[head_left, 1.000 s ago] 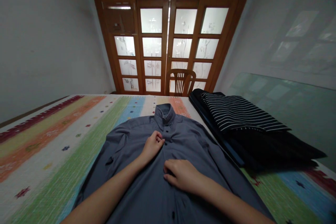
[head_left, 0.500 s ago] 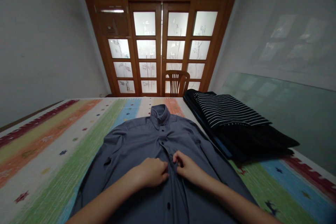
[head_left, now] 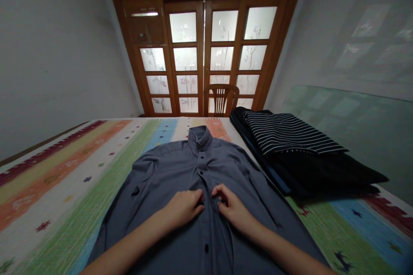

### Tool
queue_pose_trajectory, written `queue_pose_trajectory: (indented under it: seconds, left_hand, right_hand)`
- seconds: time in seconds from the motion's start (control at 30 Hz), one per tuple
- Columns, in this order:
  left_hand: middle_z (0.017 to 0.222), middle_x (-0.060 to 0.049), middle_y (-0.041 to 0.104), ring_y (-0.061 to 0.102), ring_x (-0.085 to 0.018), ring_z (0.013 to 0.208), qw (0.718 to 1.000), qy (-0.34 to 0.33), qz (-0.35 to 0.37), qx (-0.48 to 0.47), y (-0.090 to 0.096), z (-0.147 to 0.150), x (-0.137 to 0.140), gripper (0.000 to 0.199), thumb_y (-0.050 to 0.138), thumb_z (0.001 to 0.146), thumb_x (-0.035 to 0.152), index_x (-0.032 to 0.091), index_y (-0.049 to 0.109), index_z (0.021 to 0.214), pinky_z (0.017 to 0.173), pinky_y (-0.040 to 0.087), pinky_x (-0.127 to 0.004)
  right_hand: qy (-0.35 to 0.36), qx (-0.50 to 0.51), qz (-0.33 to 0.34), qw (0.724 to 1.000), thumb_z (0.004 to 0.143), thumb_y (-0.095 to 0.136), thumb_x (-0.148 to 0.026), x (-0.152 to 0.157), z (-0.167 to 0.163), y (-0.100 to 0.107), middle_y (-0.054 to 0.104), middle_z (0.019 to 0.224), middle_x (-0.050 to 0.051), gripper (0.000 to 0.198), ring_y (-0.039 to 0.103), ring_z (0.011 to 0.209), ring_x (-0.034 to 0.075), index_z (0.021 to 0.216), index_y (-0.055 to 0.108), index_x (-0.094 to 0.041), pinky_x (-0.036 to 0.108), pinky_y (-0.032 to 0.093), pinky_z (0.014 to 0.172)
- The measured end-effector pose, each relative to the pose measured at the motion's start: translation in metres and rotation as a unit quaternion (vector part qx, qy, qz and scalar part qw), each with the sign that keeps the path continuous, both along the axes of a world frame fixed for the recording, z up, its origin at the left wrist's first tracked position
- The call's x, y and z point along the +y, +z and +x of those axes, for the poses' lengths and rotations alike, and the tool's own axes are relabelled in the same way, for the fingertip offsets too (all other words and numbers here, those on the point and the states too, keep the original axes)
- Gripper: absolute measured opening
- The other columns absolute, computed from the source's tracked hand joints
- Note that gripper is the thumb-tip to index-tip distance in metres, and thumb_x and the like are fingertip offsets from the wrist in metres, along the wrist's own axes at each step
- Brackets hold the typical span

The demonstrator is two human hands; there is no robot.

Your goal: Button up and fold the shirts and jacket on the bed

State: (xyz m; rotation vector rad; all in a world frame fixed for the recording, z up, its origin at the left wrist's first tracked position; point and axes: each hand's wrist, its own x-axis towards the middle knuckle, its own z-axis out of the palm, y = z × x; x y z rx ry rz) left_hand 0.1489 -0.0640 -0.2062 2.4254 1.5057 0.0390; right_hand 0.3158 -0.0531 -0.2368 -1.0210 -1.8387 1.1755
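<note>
A dark grey button-up shirt (head_left: 174, 172) lies front up, with its collar at the far end and its sleeves along the sides. Over the middle of its chest, my left hand (head_left: 184, 208) is curled at the left edge of the button placket, thumb and forefinger at the cloth. Facing it from the right, my right hand (head_left: 232, 209) bends its forefinger and thumb at the same placket. Both hands appear to grip the shirt's cloth, though the fingertips partly hide it. Dark buttons show above and below the hands.
Under the shirt spreads a colourful striped cloth (head_left: 106, 184). To the right lies a stack of folded dark clothes (head_left: 309, 172), topped by a black-and-white striped garment (head_left: 290, 133). A wooden chair (head_left: 221, 94) stands beyond the far edge, before glazed wooden doors (head_left: 201, 73).
My left hand has shifted slightly left and up, its thumb and forefinger a bit further apart. My right hand stays nearly in place. The view has turned slightly left.
</note>
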Motion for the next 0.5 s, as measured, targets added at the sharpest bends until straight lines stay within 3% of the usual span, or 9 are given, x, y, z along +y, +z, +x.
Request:
queue_pose_trajectory:
  seconds: [0.3, 0.5]
  left_hand:
    - [0.071, -0.003, 0.059, 0.053, -0.017, 0.066, 0.998, -0.003, -0.032, -0.045, -0.007, -0.005, 0.003, 0.017, 0.041, 0.076, 0.03, 0.018, 0.053, 0.073, 0.054, 0.033, -0.022]
    - [0.058, 0.002, 0.051, 0.047, -0.011, 0.056, 0.979, 0.039, -0.09, -0.178, -0.014, -0.005, 0.006, 0.019, 0.04, 0.075, 0.03, 0.017, 0.051, 0.066, 0.052, 0.03, -0.019]
  right_hand:
    - [-0.003, -0.029, 0.04, 0.999, 0.061, 0.036, -0.003, -0.005, 0.0, 0.002, 0.049, 0.076, 0.001, 0.024, 0.046, 0.071, 0.013, 0.077, 0.047, -0.017, 0.024, 0.035, 0.065]
    - [0.013, -0.017, 0.046, 0.999, 0.065, 0.036, -0.003, -0.009, -0.002, 0.002, 0.052, 0.075, 0.0, 0.024, 0.049, 0.074, 0.013, 0.079, 0.049, -0.018, 0.024, 0.037, 0.068]
